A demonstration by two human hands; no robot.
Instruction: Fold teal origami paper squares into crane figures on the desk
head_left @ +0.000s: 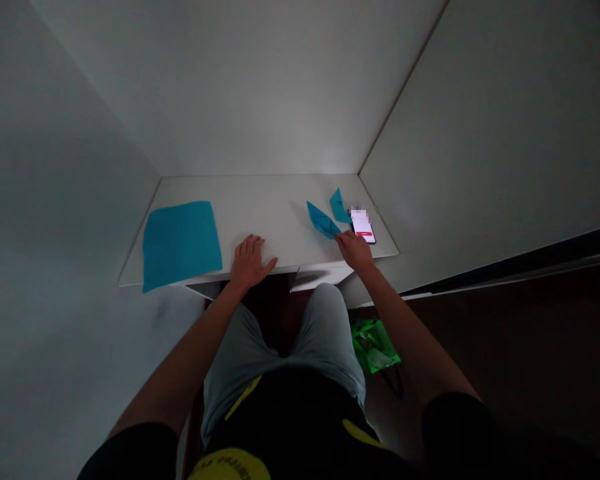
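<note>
My left hand (250,261) lies flat on the white desk (260,207) near its front edge, fingers stretched out, holding nothing. My right hand (354,251) is at the desk's right front, its fingers pinched on the near tip of a folded blue paper shape (322,220). A second, smaller folded blue paper shape (339,206) stands just behind it. A flat blue paper square (181,243) lies at the left end of the desk, its near corner hanging over the edge.
A phone (363,227) with a lit screen lies beside my right hand, close to the right wall. White walls close in the desk on the left, back and right. A green bag (374,344) sits on the dark floor by my right knee.
</note>
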